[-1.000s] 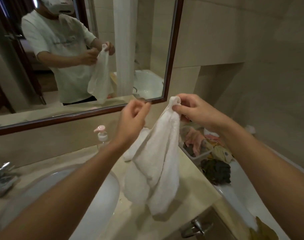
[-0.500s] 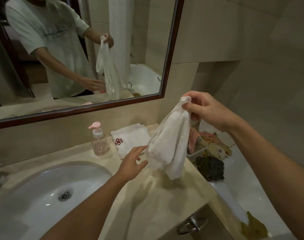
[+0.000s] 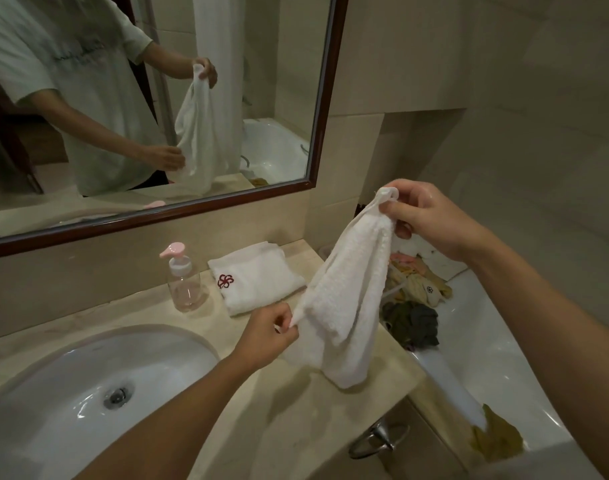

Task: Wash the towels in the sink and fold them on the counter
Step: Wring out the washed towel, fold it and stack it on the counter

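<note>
Beige stone counter (image 3: pixel 317 420) runs along a tiled bathroom wall under a dark-framed mirror (image 3: pixel 325 98), with a white oval sink (image 3: pixel 88 386) set into it at the left. Above the counter's right end hangs a white towel (image 3: pixel 344 306) — bunched, its lower end just over the stone. The right hand (image 3: pixel 431 216) pinches the towel's top corner between thumb and curled fingers, held high. The left hand (image 3: pixel 268 336) is lower, fingers curled, pinching a lower edge of the same towel at its left side. Behind, near the wall, a second white towel (image 3: pixel 258 278) lies folded flat on the counter, a red flower emblem on its front corner. Just to its left stands a clear pump bottle (image 3: pixel 183 278) with a pink head. To the right of the counter, a white bathtub (image 3: pixel 497 375) holds a heap of mixed cloths (image 3: pixel 414 299) — pink, yellowish and dark green
</note>
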`<state>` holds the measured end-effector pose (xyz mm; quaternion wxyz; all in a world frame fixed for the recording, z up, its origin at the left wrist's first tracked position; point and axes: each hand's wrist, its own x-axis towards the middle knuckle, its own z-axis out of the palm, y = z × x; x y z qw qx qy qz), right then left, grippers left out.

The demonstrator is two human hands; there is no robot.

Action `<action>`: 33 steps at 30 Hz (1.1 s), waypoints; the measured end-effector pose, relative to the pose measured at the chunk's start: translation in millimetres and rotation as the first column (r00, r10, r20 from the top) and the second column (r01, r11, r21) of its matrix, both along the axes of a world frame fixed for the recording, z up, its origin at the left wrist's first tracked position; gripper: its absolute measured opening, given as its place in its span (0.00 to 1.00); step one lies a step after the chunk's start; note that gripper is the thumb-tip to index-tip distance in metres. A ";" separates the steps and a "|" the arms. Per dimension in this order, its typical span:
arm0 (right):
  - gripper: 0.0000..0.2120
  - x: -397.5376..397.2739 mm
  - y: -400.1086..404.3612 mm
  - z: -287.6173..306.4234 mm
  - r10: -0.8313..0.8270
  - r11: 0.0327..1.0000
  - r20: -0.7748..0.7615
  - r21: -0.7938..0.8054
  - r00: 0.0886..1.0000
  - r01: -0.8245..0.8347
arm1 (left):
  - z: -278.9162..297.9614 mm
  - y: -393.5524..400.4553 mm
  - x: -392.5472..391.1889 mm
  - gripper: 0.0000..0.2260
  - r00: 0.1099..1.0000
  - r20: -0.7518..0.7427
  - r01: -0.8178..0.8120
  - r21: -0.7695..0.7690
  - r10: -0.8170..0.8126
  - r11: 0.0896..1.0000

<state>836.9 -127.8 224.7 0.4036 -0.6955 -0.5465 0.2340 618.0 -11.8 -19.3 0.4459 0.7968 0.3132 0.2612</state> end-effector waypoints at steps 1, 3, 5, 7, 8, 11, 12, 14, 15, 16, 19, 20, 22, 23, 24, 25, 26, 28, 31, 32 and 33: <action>0.06 2.1 -0.2 -0.2 -0.015 1.000 -0.013 0.006 1.000 0.015 | -0.4 -2.2 -1.1 0.12 1.000 0.005 -0.012 -0.007 0.012 1.000; 0.06 5.0 -0.4 -1.6 -0.027 1.000 -0.021 0.009 0.999 0.027 | -1.6 -3.4 -3.3 0.07 1.000 -0.019 -0.014 0.001 0.014 1.000; 0.06 5.1 -0.3 -3.6 -0.024 1.000 -0.010 0.005 1.000 0.024 | -6.4 -1.1 -5.2 0.07 0.995 -0.082 -0.044 0.078 0.051 0.996; 0.06 3.3 0.4 -5.2 -0.018 1.000 0.002 0.006 1.000 0.018 | -8.3 3.3 -7.3 0.06 0.976 -0.181 -0.085 0.176 0.117 0.981; 0.06 2.5 0.7 -5.9 -0.017 1.000 0.008 0.004 1.000 0.017 | -8.8 5.0 -8.9 0.10 0.965 -0.225 -0.093 0.185 0.134 0.978; 0.06 1.8 1.1 -7.0 -0.026 1.000 0.015 -0.001 1.000 0.026 | -10.4 11.7 -16.3 0.21 0.951 -0.296 -0.039 0.170 0.088 0.985; 0.06 1.8 1.2 -7.2 -0.027 1.000 0.015 -0.002 1.000 0.027 | -10.9 13.7 -20.3 0.21 0.942 -0.333 0.022 0.184 0.042 0.983; 0.06 2.3 1.5 -6.3 -0.027 1.000 0.015 0.002 1.000 0.027 | -11.3 17.9 -28.9 0.16 0.903 -0.429 0.156 0.272 -0.025 0.950; 0.06 2.6 1.4 -5.4 -0.027 1.000 0.020 0.004 0.999 0.027 | -11.2 21.6 -33.2 0.13 0.884 -0.467 0.211 0.350 -0.025 0.913; 0.06 2.8 1.2 -4.9 -0.023 1.000 0.031 0.000 0.999 0.023 | -10.8 25.1 -37.6 0.11 0.870 -0.493 0.252 0.436 -0.005 0.864; 0.06 3.0 1.3 -5.6 -0.009 1.000 0.077 -0.023 0.997 0.011 | -9.1 32.5 -46.8 0.16 0.826 -0.548 0.300 0.629 0.135 0.718; 0.06 2.8 1.4 -6.6 -0.008 1.000 0.083 -0.027 0.997 0.010 | -7.4 31.8 -47.1 0.16 0.825 -0.538 0.295 0.668 0.170 0.683; 0.07 2.6 0.6 -7.9 -0.017 1.000 0.072 -0.022 0.997 0.019 | -3.0 27.9 -45.9 0.11 0.825 -0.534 0.285 0.677 0.186 0.679; 0.07 3.1 -0.1 -8.0 -0.023 1.000 0.062 -0.016 0.998 0.024 | 0.8 25.4 -45.6 0.08 0.824 -0.534 0.265 0.658 0.189 0.705; 0.07 3.7 -1.0 -7.7 -0.026 1.000 0.057 -0.010 0.998 0.027 | 4.6 23.3 -45.7 0.09 0.798 -0.567 0.236 0.603 0.202 0.762; 0.06 3.5 -1.9 -7.1 -0.024 1.000 0.058 -0.008 0.998 0.024 | 6.5 23.7 -47.1 0.10 0.767 -0.597 0.200 0.572 0.236 0.795; 0.06 3.0 -2.5 -6.4 -0.018 1.000 0.062 -0.008 0.998 0.018 | 9.2 24.9 -48.7 0.12 0.738 -0.617 0.169 0.562 0.274 0.810; 0.07 0.5 -2.5 -5.6 -0.008 1.000 0.059 -0.008 0.998 0.009 | 13.0 26.7 -50.8 0.14 0.716 -0.633 0.132 0.536 0.294 0.834; 0.06 -6.8 -0.7 -2.5 0.008 1.000 0.062 -0.016 0.998 -0.007 | 27.4 30.0 -49.0 0.21 0.693 -0.686 0.178 0.463 0.223 0.868; 0.06 -8.9 0.8 -0.9 0.018 1.000 0.075 -0.018 0.997 -0.017 | 39.2 29.0 -45.9 0.27 0.739 -0.650 0.172 0.436 0.177 0.883; 0.06 -11.1 2.3 1.2 0.030 0.999 0.098 -0.022 0.995 -0.028 | 55.8 26.1 -40.2 0.32 0.840 -0.532 0.130 0.394 0.110 0.910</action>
